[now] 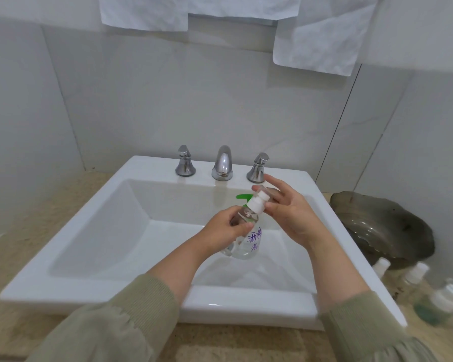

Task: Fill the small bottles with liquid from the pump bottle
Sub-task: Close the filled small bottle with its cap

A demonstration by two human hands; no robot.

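A clear pump bottle with a green pump head and purple writing stands upright over the white sink basin. In front of it is a small clear bottle with a white top, tilted to the right. My left hand grips this small bottle's body from the left. My right hand pinches its white top between thumb and fingers, and a clear cap shows at the fingertips. Whether my left hand also touches the pump bottle is hidden.
Three more small bottles with white tops stand on the beige counter right of the sink. A dark shell-shaped dish lies behind them. A chrome tap with two handles sits at the sink's back rim.
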